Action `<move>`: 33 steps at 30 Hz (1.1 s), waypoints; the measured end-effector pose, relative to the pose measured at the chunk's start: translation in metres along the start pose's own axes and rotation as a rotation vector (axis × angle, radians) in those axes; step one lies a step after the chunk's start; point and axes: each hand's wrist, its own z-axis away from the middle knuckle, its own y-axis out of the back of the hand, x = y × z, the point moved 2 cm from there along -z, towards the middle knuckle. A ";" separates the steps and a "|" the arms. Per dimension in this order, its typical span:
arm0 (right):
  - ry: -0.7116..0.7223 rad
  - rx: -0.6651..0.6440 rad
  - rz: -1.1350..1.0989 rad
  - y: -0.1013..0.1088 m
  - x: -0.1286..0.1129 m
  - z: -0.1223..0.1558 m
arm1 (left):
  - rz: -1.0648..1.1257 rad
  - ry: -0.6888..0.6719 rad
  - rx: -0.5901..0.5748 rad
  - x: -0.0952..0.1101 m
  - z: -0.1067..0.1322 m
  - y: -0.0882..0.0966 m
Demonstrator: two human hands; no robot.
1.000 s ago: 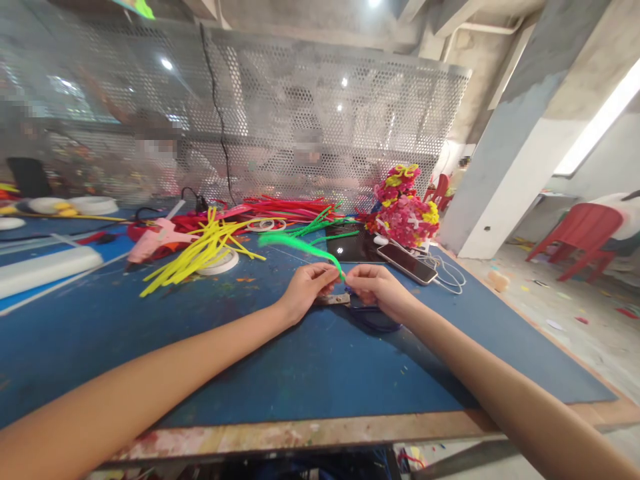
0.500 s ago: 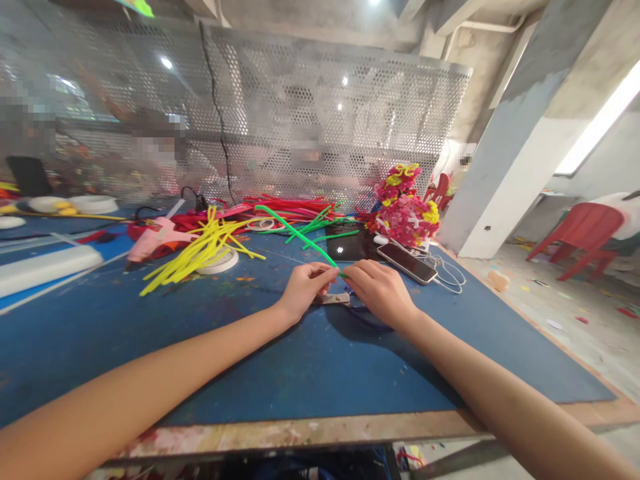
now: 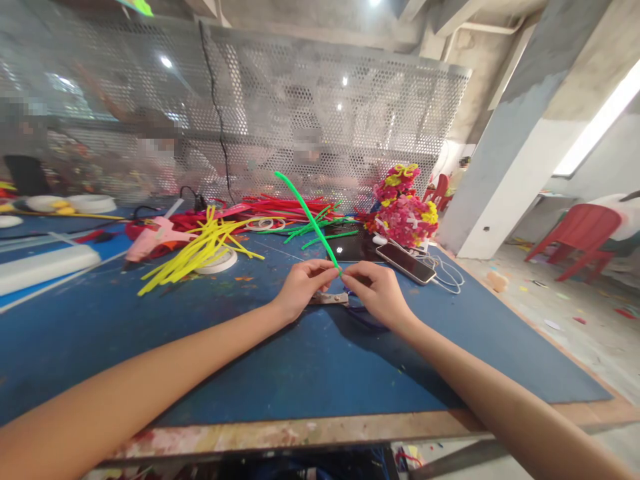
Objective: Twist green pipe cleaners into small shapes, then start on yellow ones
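Left hand [image 3: 303,290]: thumb and fingers pinched on the green stem near its lower end.
Right hand [image 3: 379,292]: fingertips closed at the same lower end, just beside the left hand's fingertips; the two hands almost meet.
Green stem [image 3: 311,219]: fuzzy and thin, raised above the surface, leaning to the far left from the fingertips, its top bent left.
Scissors [image 3: 334,299]: on the surface below the hands, metal part to the left, dark blue handles to the right, partly hidden by the right hand.
Surface [image 3: 260,380]: blue and stained, with a pale, paint-marked near edge.
Far middle: loose green stems [image 3: 327,234] lying near a black glossy panel [image 3: 353,248], with a heap of red stems [image 3: 295,204] beyond.
Left: yellow stems [image 3: 197,250] fanned across a white roll [image 3: 224,263]; a pink glue gun [image 3: 153,240] farther left.
Right: a phone [image 3: 406,262] with a white cable [image 3: 456,285] near it.
Far right: a pink, red and yellow flower piece [image 3: 406,220] in front of a perforated metal screen [image 3: 325,100].
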 end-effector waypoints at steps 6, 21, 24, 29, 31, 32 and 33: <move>-0.709 -0.300 -0.846 -0.001 0.012 -0.002 | -0.194 -0.123 -0.109 0.004 -0.001 0.004; 0.220 -0.092 0.357 -0.001 0.001 0.002 | -0.332 -0.053 0.129 0.013 0.008 -0.002; 0.372 -0.037 0.636 -0.001 0.000 0.005 | -0.237 0.039 0.203 0.014 0.012 -0.007; 0.490 -0.055 0.780 -0.001 0.000 0.006 | -0.086 0.133 0.153 0.012 0.014 -0.007; 0.412 -0.060 0.626 0.000 -0.002 0.004 | -0.122 0.095 0.107 0.012 0.010 -0.005; 0.338 -0.059 0.505 0.002 -0.003 0.003 | -0.148 0.066 0.083 0.012 0.008 -0.003; 0.239 -0.059 0.363 0.003 -0.004 0.001 | -0.174 0.034 0.055 0.013 0.006 -0.002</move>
